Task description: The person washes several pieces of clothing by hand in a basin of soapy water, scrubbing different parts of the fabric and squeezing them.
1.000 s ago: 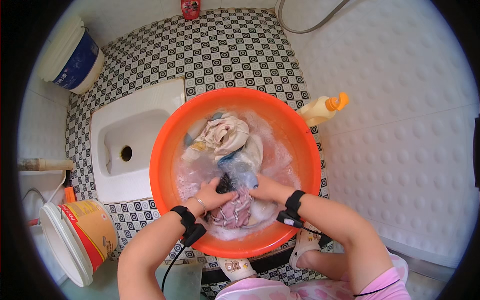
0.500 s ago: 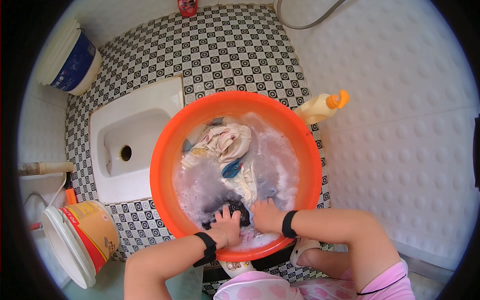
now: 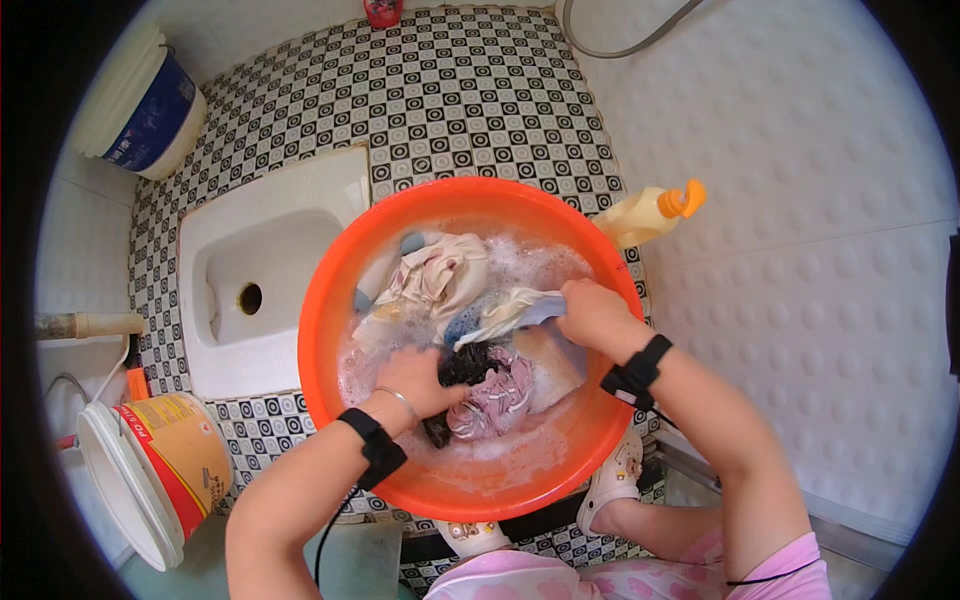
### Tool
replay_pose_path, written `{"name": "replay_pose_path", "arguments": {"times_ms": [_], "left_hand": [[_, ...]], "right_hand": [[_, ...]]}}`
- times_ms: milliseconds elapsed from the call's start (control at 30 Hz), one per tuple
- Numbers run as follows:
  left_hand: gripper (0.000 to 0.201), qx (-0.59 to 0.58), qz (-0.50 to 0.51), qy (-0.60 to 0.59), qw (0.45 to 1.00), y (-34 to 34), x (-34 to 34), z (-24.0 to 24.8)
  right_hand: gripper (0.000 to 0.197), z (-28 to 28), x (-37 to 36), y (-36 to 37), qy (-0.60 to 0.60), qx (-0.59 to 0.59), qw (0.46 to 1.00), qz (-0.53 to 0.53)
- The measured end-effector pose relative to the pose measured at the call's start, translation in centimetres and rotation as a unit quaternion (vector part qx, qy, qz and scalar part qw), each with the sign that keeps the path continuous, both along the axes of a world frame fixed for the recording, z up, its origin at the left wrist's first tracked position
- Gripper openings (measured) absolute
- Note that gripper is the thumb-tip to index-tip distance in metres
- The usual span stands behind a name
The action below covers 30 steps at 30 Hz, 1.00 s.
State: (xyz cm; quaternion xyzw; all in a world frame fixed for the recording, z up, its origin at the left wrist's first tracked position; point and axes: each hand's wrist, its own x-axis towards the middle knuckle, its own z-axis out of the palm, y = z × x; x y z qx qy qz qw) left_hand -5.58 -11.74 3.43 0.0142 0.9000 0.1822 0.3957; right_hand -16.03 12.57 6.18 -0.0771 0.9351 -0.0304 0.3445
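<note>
A large orange basin (image 3: 330, 262) holds sudsy water and wet laundry. My right hand (image 3: 597, 318), at the basin's right side, is closed on a pale white and light-blue cloth (image 3: 520, 310), drawn taut to the left. On the left, my left hand (image 3: 415, 382) rests against a bunched black cloth (image 3: 462, 366), thumb stretched out toward a crumpled pink cloth (image 3: 495, 400); its fingertips are partly hidden. A cream, stained garment (image 3: 445, 270) lies heaped toward the far side, with grey-blue parts at its left. Next to it, something dark blue (image 3: 462, 325) shows half under suds.
A cream pump bottle (image 3: 640, 218) stands against the basin's right rim. Left are a white squat toilet (image 3: 280, 185), a blue-and-white bucket (image 3: 155, 120) and an orange-and-yellow bucket (image 3: 175, 450). Patterned tiles (image 3: 470, 90) cover the floor. A grey hose (image 3: 630, 48) hangs at the far right.
My right hand has moved up and right, pulling the pale cloth out of the water. My left hand has shifted left and farther away. More of the pink cloth shows above the suds.
</note>
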Motion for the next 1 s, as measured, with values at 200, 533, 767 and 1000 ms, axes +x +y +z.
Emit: {"name": "replay_pose_path", "arguments": {"times_ms": [200, 533, 767, 1000], "left_hand": [[0.067, -0.006, 0.049, 0.375, 0.926, -1.0, -6.2, -0.6], [0.058, 0.053, 0.101, 0.172, 0.978, -1.2, -2.3, -11.0], [0.041, 0.159, 0.417, 0.246, 0.86, -4.2, -2.6, -8.3], [0.059, 0.41, 0.483, 0.081, 0.769, -3.4, -7.1, -0.3]], "right_hand": [[0.044, -1.7, 3.4, 1.5, 0.068, -0.199, 0.942, 0.26], [0.023, -4.6, 8.5, -1.1, -0.055, -0.241, 0.907, 0.341], [0.015, 1.5, 13.9, 1.9, -0.099, -0.313, 0.848, 0.416], [0.032, 1.5, 16.0, 2.7, -0.12, -0.372, 0.821, 0.417]]}}
